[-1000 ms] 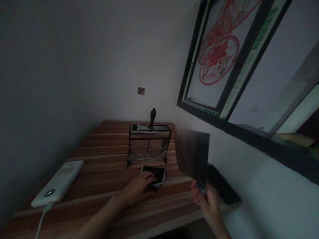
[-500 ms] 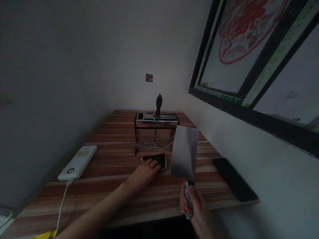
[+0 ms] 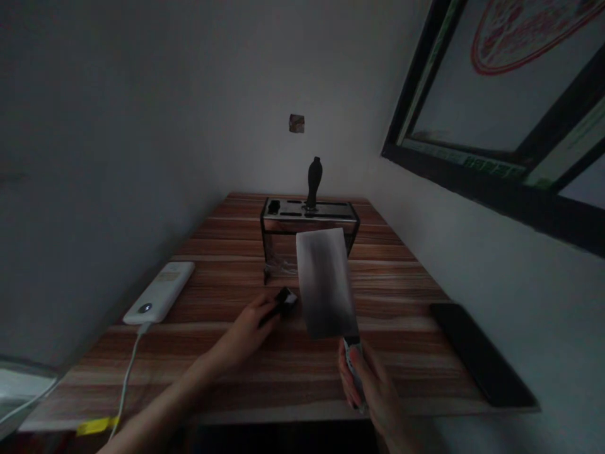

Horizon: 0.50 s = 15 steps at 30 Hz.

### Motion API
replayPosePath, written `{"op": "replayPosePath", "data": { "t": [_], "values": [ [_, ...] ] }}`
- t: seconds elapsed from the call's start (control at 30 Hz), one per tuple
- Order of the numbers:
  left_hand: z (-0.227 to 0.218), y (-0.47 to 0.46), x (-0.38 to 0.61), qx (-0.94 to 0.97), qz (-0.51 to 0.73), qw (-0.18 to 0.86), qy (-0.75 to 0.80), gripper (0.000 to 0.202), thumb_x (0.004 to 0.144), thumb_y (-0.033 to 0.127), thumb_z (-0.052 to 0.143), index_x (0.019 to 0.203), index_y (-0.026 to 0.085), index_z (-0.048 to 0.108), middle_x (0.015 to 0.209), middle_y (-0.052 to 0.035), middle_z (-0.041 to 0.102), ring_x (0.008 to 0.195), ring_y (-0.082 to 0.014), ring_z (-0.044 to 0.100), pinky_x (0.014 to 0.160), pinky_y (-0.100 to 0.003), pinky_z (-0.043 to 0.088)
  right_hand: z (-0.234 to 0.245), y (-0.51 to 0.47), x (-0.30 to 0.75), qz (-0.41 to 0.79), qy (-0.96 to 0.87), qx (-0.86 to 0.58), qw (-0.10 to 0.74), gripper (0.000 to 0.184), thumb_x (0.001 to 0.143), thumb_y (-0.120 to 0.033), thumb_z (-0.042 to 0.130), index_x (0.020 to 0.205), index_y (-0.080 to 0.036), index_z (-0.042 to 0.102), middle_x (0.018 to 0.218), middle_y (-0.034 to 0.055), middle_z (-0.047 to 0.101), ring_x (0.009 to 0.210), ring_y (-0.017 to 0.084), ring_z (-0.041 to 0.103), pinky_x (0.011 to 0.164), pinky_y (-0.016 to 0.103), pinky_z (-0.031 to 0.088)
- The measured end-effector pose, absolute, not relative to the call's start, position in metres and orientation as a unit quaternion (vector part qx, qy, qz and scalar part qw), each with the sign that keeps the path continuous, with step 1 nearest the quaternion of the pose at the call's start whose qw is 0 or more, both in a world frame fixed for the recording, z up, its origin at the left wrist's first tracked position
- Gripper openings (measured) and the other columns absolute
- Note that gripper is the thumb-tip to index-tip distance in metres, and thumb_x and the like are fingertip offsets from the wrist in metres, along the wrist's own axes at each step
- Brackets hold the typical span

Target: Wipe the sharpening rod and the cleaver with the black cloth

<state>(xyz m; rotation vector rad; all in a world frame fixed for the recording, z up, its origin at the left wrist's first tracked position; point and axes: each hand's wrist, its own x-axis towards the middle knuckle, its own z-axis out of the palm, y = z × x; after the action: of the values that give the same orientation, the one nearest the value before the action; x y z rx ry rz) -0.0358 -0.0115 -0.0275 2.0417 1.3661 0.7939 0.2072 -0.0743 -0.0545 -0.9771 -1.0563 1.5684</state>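
Note:
My right hand [image 3: 366, 378] is closed around the patterned handle of a cleaver [image 3: 326, 280], its broad blade raised and pointing away from me. Pinched in my left hand [image 3: 253, 325] is a small black folded piece [image 3: 286, 301] with a pale patch, maybe cloth or a packet; its kind is unclear. Behind the blade stands a knife block [image 3: 309, 210] with a metal slotted top and clear sides. One black-handled tool [image 3: 314, 180] stands upright in it. The cleaver hides part of the block's front.
A white power bank [image 3: 161, 293] with a cable lies at the left of the wood-grain table [image 3: 227, 258]. A black phone-like slab [image 3: 479, 353] rests at the right edge. Yellow tape [image 3: 94, 427] marks the cable. Walls close in both sides; a framed picture [image 3: 472, 164] hangs right.
My left hand has lifted the black piece and drawn it slightly left and nearer, tilting it. The cleaver's blade has swung left, in front of the knife block. The camera view has shifted.

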Motion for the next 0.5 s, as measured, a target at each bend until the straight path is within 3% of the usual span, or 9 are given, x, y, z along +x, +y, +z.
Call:
{"op": "replayPosePath", "data": {
  "t": [0.1,0.17,0.3,0.4,0.5],
  "values": [
    [-0.022,-0.021,-0.052,0.623,0.415,0.326,0.577,0.035,0.085,0.035,0.046,0.110,0.017,0.061,0.105,-0.0068,0.062,0.103,-0.0236,0.056,0.091,-0.036,0.044,-0.056,-0.075,0.202,0.652,-0.437,-0.411,0.464,0.030,0.085,-0.048,0.046,0.085,-0.018,0.050,0.055,-0.0083,0.041,0.032,0.000,0.028,0.033,0.015,0.030],
    [-0.014,-0.034,-0.059,0.553,0.493,0.302,0.600,0.035,0.085,0.037,0.046,0.112,0.018,0.059,0.108,-0.0056,0.062,0.106,-0.0238,0.055,0.093,-0.035,0.042,-0.055,-0.076,0.199,0.659,-0.445,-0.413,0.443,0.030,0.086,-0.048,0.046,0.085,-0.018,0.051,0.055,-0.0085,0.041,0.032,0.000,0.027,0.032,0.014,0.029],
    [0.007,-0.061,-0.047,0.581,0.570,0.075,0.576,0.028,0.086,0.024,0.048,0.112,0.020,0.058,0.120,-0.0046,0.054,0.113,-0.0222,0.050,0.096,-0.032,0.040,-0.048,-0.070,0.194,0.658,-0.479,-0.416,0.406,0.031,0.086,-0.048,0.046,0.083,-0.017,0.051,0.053,-0.0086,0.041,0.031,0.000,0.028,0.032,0.014,0.026],
    [0.013,-0.069,-0.021,0.724,0.501,-0.025,0.473,0.039,0.084,0.008,0.045,0.121,0.021,0.050,0.125,-0.0072,0.050,0.117,-0.0212,0.046,0.098,-0.034,0.039,-0.047,-0.065,0.191,0.654,-0.496,-0.419,0.388,0.033,0.084,-0.049,0.046,0.079,-0.017,0.049,0.052,-0.0088,0.041,0.031,0.001,0.029,0.031,0.015,0.026],
    [0.005,-0.067,0.007,0.870,0.334,0.025,0.363,0.045,0.087,0.005,0.036,0.131,0.014,0.039,0.131,-0.0107,0.047,0.126,-0.0195,0.037,0.104,-0.035,0.036,-0.052,-0.064,0.190,0.645,-0.509,-0.426,0.380,0.037,0.082,-0.055,0.045,0.078,-0.018,0.047,0.046,-0.0099,0.039,0.030,0.003,0.029,0.031,0.015,0.026]
  ]
}}
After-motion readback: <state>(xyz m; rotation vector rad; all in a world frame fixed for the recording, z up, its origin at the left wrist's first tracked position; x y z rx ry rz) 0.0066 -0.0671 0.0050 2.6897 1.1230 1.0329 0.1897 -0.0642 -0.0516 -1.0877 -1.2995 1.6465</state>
